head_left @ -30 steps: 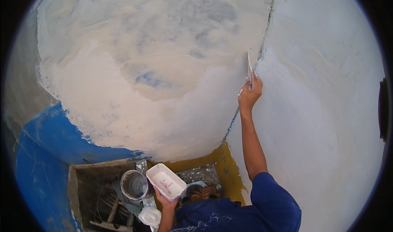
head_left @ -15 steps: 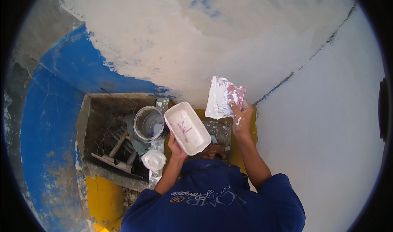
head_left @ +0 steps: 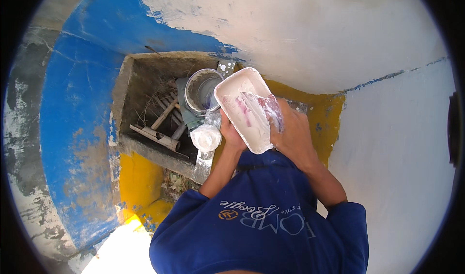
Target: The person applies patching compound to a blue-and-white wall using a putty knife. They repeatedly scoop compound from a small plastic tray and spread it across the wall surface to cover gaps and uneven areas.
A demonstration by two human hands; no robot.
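My left hand (head_left: 231, 131) grips the side of a rectangular white plastic tub (head_left: 233, 119), smeared inside with white paste and pinkish streaks. My right hand (head_left: 290, 133) is closed on a flat reddish putty scraper (head_left: 265, 108) coated in white, held inside the tub's right part. Just left of the tub stands a round bucket (head_left: 191, 92) with grayish contents. Below the bucket, a white-crusted round item (head_left: 206, 141) rests on a paint-spotted board (head_left: 203, 170).
Behind them is a concrete box (head_left: 125, 80) holding sticks and pipe-like pieces (head_left: 162, 116). A blue-painted wall (head_left: 80, 95) curves along the left, yellow paint (head_left: 138, 175) lies lower down, and a whitish plastered wall (head_left: 387, 177) with a cracked seam rises at the right.
The view has tipped downward. My right hand has come down from the wall with the scraper, which is now in the tub; the tub in my left hand has shifted toward it.
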